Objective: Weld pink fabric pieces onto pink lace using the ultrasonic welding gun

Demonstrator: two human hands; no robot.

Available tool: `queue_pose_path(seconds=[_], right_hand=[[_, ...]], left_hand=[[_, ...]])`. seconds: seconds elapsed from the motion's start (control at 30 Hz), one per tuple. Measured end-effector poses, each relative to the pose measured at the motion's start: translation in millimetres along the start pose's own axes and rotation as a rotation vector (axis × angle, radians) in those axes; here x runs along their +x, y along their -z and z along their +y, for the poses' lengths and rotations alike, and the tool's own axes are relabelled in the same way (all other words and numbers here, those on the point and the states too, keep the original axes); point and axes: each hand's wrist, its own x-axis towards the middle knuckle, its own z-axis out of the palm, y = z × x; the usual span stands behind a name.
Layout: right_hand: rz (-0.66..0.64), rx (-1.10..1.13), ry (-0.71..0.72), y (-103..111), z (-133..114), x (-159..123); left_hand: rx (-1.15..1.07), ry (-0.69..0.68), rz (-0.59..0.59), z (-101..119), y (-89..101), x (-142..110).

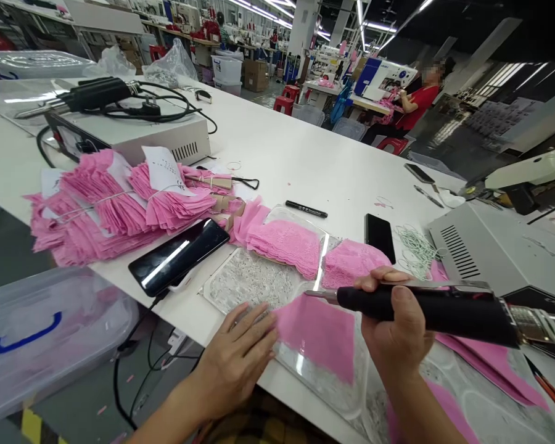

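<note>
My right hand (398, 327) is wrapped around a thick black handheld tool with a slim metal tip (425, 308), which looks like an ultrasonic cutter. Its tip points left, at the upper edge of a flat pink fabric piece (324, 333). That piece lies on a clear plastic plate (351, 398). Spread flat, my left hand (240, 351) rests at the left edge of the fabric and on the plate, holding nothing. Just beyond, stacked pink lace pieces (287, 243) lie across the plate. Whether the tip touches the fabric, I cannot tell.
Tied bundles of pink fabric (115, 203) and a black phone (180, 256) lie to the left. A second phone (380, 235), a marker (306, 209) and green string (419, 250) are farther back. Grey boxes (499, 246) stand on both sides. A person in red (419, 108) sits beyond.
</note>
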Motion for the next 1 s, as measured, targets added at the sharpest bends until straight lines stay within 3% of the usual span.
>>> queue_pose_path(seconds=[0.47, 0.7, 1.0], right_hand=[[0.022, 0.006, -0.022, -1.0, -0.3, 2.5], [0.005, 0.001, -0.001, 0.2, -1.2, 0.8], [0.029, 0.053, -0.073, 1.0, -1.2, 0.2]], left_hand=[[-0.033, -0.005, 0.040, -3.9, 10.0, -11.4], [0.009, -0.050, -0.089, -4.6, 11.6, -5.1], [0.032, -0.042, -0.064, -4.2, 6.5, -6.2]])
